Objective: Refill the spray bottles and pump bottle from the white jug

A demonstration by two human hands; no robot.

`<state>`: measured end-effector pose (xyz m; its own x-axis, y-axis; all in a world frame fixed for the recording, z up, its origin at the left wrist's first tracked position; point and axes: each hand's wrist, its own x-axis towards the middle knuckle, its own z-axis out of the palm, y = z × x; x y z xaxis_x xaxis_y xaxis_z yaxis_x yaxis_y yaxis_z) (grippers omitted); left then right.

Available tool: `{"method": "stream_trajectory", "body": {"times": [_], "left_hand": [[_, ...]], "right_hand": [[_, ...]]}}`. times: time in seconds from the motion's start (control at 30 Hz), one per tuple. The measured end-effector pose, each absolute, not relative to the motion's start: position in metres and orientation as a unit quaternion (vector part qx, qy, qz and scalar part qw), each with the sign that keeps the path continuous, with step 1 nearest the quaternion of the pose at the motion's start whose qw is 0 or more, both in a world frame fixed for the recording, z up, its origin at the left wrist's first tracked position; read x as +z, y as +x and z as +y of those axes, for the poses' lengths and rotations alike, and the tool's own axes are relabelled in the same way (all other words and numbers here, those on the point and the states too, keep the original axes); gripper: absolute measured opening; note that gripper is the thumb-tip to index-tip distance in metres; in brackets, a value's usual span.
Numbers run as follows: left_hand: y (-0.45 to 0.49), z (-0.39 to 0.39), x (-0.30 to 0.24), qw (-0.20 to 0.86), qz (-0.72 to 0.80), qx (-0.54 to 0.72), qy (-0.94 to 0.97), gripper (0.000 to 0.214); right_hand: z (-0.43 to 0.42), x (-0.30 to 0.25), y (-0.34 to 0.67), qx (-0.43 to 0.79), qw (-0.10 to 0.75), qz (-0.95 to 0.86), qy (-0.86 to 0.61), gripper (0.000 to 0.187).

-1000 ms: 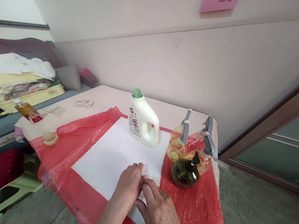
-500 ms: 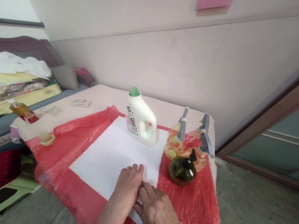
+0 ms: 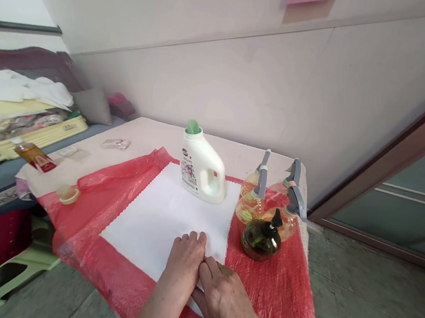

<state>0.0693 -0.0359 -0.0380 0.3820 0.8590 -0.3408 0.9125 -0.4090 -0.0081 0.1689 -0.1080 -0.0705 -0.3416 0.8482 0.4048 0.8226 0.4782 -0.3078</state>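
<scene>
My left hand point(image 3: 186, 258) lies palm down on a white sheet point(image 3: 164, 214), its fingers together and stretched flat. Beside it my right hand point(image 3: 223, 296) also rests flat, its fingers touching the left hand near the sheet's right edge. The sheet lies on red bubble wrap point(image 3: 277, 297) spread over the table. Neither hand holds anything. Behind the hands a white detergent jug point(image 3: 202, 167) with a green cap stands on the sheet.
To the right stand several amber spray bottles point(image 3: 253, 201) and a dark round pump bottle point(image 3: 263, 237). A roll of tape point(image 3: 67, 194) and a small bottle point(image 3: 33, 153) sit at the left. A bed with piled cloth point(image 3: 22, 93) is beyond. A green stool point(image 3: 2, 278) stands below.
Both hands stay pressed on the sheet in the same place. Only the camera has shifted slightly.
</scene>
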Motion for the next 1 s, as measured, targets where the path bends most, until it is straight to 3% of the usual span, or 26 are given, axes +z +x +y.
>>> {"method": "stream_trajectory", "body": {"times": [0.5, 0.8, 1.0], "left_hand": [[0.080, -0.043, -0.039, 0.106, 0.515, -0.146, 0.838, 0.038], [0.086, -0.045, -0.041, 0.125, 0.496, -0.157, 0.845, 0.031], [0.087, -0.046, -0.042, 0.125, 0.494, -0.162, 0.845, 0.039]], "right_hand": [[-0.117, -0.072, 0.182, 0.010, 0.190, -0.831, -0.523, 0.020], [-0.122, -0.072, 0.189, -0.021, 0.203, -0.834, -0.513, 0.020], [-0.122, -0.071, 0.190, -0.037, 0.200, -0.833, -0.515, 0.020]]}}
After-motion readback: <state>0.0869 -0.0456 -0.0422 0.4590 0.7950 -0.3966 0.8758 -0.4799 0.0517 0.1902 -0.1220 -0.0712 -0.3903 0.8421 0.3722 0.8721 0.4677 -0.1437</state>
